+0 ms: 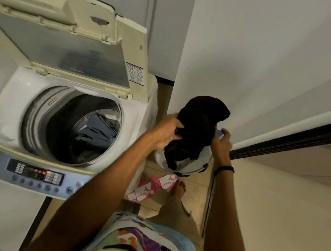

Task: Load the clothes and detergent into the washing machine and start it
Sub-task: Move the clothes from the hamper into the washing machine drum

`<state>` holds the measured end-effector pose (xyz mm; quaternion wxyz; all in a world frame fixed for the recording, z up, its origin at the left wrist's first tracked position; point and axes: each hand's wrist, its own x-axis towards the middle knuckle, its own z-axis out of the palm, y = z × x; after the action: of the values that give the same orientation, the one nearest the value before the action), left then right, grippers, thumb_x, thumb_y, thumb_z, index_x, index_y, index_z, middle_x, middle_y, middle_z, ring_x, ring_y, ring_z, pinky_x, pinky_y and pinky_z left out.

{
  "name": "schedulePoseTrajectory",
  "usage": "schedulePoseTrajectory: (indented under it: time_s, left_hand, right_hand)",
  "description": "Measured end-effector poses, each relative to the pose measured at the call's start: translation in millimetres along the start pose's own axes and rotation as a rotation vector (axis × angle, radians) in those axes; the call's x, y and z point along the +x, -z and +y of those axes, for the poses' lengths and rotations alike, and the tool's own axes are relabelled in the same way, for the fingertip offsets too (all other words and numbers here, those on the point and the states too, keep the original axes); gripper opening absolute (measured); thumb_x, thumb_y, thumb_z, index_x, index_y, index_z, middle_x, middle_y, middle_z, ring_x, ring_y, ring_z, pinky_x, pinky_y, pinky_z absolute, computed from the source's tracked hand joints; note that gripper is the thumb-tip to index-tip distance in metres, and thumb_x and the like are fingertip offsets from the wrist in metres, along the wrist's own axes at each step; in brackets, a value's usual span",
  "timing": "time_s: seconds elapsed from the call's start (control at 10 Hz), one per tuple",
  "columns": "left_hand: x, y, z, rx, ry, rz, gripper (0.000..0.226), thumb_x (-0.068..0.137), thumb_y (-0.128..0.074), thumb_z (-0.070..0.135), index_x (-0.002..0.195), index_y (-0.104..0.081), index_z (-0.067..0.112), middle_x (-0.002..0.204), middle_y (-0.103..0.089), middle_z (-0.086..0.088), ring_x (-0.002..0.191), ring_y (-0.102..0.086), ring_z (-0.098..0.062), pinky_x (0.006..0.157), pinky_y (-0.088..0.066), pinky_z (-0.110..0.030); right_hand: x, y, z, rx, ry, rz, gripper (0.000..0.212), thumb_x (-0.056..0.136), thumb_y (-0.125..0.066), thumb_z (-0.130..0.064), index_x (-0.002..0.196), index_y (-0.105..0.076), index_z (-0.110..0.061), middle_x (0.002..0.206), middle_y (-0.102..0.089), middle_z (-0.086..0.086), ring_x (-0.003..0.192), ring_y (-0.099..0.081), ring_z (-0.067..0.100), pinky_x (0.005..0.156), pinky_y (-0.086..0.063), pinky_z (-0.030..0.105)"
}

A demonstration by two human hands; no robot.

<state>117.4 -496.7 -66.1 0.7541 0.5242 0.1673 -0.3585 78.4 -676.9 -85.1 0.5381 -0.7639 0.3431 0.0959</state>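
Observation:
A top-loading washing machine [6, 110] stands at the left with its lid [67, 41] raised. Dark blue clothes [97, 131] lie at the bottom of its drum. To the right of the machine, my left hand [168, 132] grips a black garment [197, 126] bunched above a white laundry basket [186, 168]. My right hand [222, 143] holds the garment's right side, fingers curled by the basket's far rim. More dark cloth fills the basket. A pink and white detergent pack [150, 188] lies on the floor below the basket.
The machine's control panel [34, 173] is lit, with a row of round buttons along its front. A white wall and a dark sliding-door track [290, 141] close in on the right. My bare foot [179, 188] stands on the tiled floor beside the pack.

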Motion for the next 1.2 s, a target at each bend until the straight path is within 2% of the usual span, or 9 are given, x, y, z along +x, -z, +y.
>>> schedulePoseTrajectory:
  time_s: [0.1,0.2,0.3,0.4,0.6,0.8,0.9,1.1,1.2]
  left_hand:
    - [-44.6,-3.3,33.6,-0.209,-0.060,-0.114,0.036,0.092,-0.037,0.001,0.117,-0.061,0.012,0.118,-0.064,-0.011,0.111,-0.060,-0.028,0.102,-0.047,-0.049]
    - [-107.7,3.1,76.2,-0.334,-0.157,-0.062,0.029,0.085,-0.043,0.018,0.096,-0.069,0.012,0.097,-0.066,-0.009,0.092,-0.062,-0.025,0.097,-0.044,-0.042]
    - [-137.4,21.7,100.1,-0.294,-0.269,0.066,0.029,0.086,-0.045,0.024,0.089,-0.073,0.014,0.089,-0.068,-0.005,0.083,-0.063,-0.020,0.082,-0.047,-0.035]
    - [-170.0,78.9,120.5,-0.038,-0.419,0.338,0.034,0.091,-0.054,0.024,0.121,-0.065,0.012,0.114,-0.070,-0.005,0.104,-0.063,-0.022,0.082,-0.051,-0.034]
    - [-231.9,164.2,118.1,-0.330,-0.455,0.109,0.040,0.091,-0.054,0.030,0.126,-0.064,0.015,0.133,-0.063,-0.012,0.119,-0.061,-0.038,0.098,-0.046,-0.064]
    - [-265.2,199.9,144.7,-0.241,-0.697,0.193,0.026,0.079,-0.062,0.003,0.104,-0.066,0.006,0.102,-0.071,-0.009,0.094,-0.068,-0.022,0.084,-0.058,-0.038]
    - [-267.1,220.8,148.0,-0.180,-0.720,0.335,0.030,0.069,-0.061,-0.005,0.097,-0.063,0.006,0.090,-0.064,-0.010,0.083,-0.064,-0.020,0.077,-0.055,-0.033]
    - [-245.5,263.1,124.4,-0.160,-0.617,0.455,0.035,0.061,-0.053,-0.013,0.093,-0.057,0.002,0.076,-0.054,-0.012,0.069,-0.057,-0.023,0.066,-0.052,-0.030]
    - [-228.4,278.4,107.2,-0.166,-0.528,0.560,0.030,0.064,-0.049,-0.017,0.084,-0.060,0.003,0.070,-0.060,-0.012,0.064,-0.061,-0.024,0.064,-0.055,-0.031]
  right_hand:
    - [-26.4,-14.4,-0.7,0.358,-0.294,-0.287,0.052,0.096,-0.037,-0.056,0.124,-0.053,-0.016,0.123,-0.059,0.009,0.108,-0.059,0.027,0.102,-0.043,0.046]
    - [-54.9,-38.4,-12.0,0.779,-0.353,-0.488,0.056,0.091,-0.052,-0.058,0.135,-0.054,-0.022,0.137,-0.058,0.013,0.125,-0.055,0.034,0.109,-0.037,0.056]
    - [-74.5,-52.1,-45.6,0.758,-0.255,-0.544,0.043,0.097,-0.048,-0.038,0.135,-0.052,-0.017,0.116,-0.069,0.008,0.104,-0.067,0.025,0.088,-0.057,0.042]
    - [-116.7,-72.2,-118.9,0.738,-0.019,-0.604,0.022,0.098,-0.036,-0.021,0.101,-0.058,-0.019,0.072,-0.075,-0.006,0.074,-0.070,0.013,0.060,-0.061,0.028]
    - [-192.4,-124.2,-216.2,0.766,0.116,-0.699,0.036,0.101,-0.032,-0.046,0.088,-0.053,-0.020,0.061,-0.072,-0.004,0.074,-0.064,0.014,0.063,-0.057,0.031]
    - [-216.9,-191.8,-266.8,0.563,0.386,-0.747,0.029,0.106,-0.036,-0.022,0.084,-0.052,-0.012,0.076,-0.057,0.006,0.060,-0.060,0.004,0.060,-0.049,0.023]
    - [-200.2,-211.9,-253.9,0.403,0.337,-0.737,0.025,0.100,-0.049,-0.034,0.089,-0.061,-0.014,0.079,-0.066,0.009,0.067,-0.062,0.011,0.058,-0.049,0.018]
    - [-154.7,-270.5,-206.4,0.251,0.146,-0.750,0.051,0.082,-0.058,-0.063,0.112,-0.071,-0.022,0.116,-0.072,0.005,0.105,-0.067,0.024,0.094,-0.054,0.041]
    - [-144.4,-301.0,-193.1,0.221,0.103,-0.717,0.051,0.093,-0.046,-0.058,0.114,-0.068,-0.017,0.114,-0.072,0.007,0.102,-0.067,0.027,0.086,-0.055,0.040]
